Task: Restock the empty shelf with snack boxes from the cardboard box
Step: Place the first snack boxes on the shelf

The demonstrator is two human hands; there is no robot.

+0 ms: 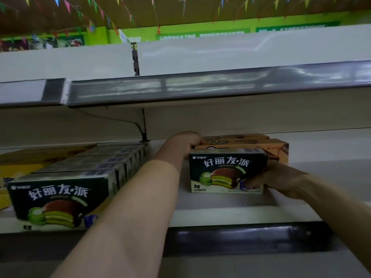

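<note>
Far left: yellow packs, blurred, partly cut off by the frame edge.
Beside them: row of snack boxes, dark green, filed one behind another on the shelf, front face outward.
Centre: left hand, curled over the rear top-left corner of a single snack box; fingertips hidden behind it.
Box itself: on the shelf's right half, well apart from the row, face forward, just in front of orange cartons; whether fully set down, not clear.
Right: right hand, wrapped round the box's right end, thumb low on the front face.
Cardboard box: not in view.

Handling, as judged: thin printed card, light, stiff at edges and corners, softer across the broad faces. Glossy, so likely to slip under a loose pinch. Contents probably crushable. Best held at the two short ends, as here, rather than squeezed front to back. Should slide readily on the smooth shelf.
</note>
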